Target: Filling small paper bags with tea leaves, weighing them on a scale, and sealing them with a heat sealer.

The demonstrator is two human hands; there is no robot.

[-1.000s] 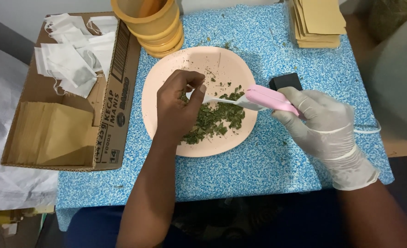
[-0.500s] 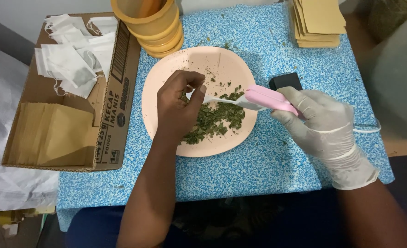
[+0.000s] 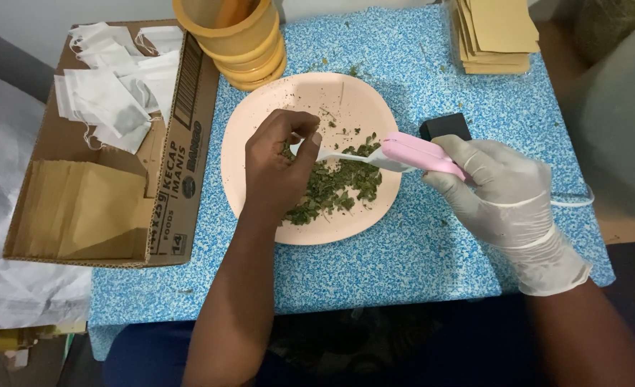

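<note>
Pink-handled white spoon (image 3: 396, 153) held level over the middle of a pale pink plate (image 3: 346, 97), just above a heap of dried green leaf bits (image 3: 335, 185) spread over the plate's nearer half. Gripped at the pink handle by the right hand (image 3: 500, 193), gloved in white, fingers wrapped shut round it. White bowl end met by the bare left hand (image 3: 278, 163), fingertips pinched together at the tip; whether something small sits between them, cannot tell.

Plate set near the centre of the desk (image 3: 418, 251), a blue-and-white speckled top, with a few leaf crumbs scattered on the far rim. Small black box (image 3: 445, 127) just beside the plate's right edge, partly behind the gloved fingers.

At the far right corner, a stack of flat tan paper envelopes (image 3: 495, 32). At the far edge left of centre, a nest of yellow plastic tubs (image 3: 242, 39), the rims touching the plate's far rim or close to it. Along the left edge, an open brown cardboard box (image 3: 181, 165) with dark print on its side flap; inside, white filter bags with strings (image 3: 110, 86) at the far end and tan paper packets (image 3: 84, 208) at the near end.

Bare speckled surface along the near edge and between plate and envelopes. White sacking (image 3: 9, 236) beyond the left edge.
</note>
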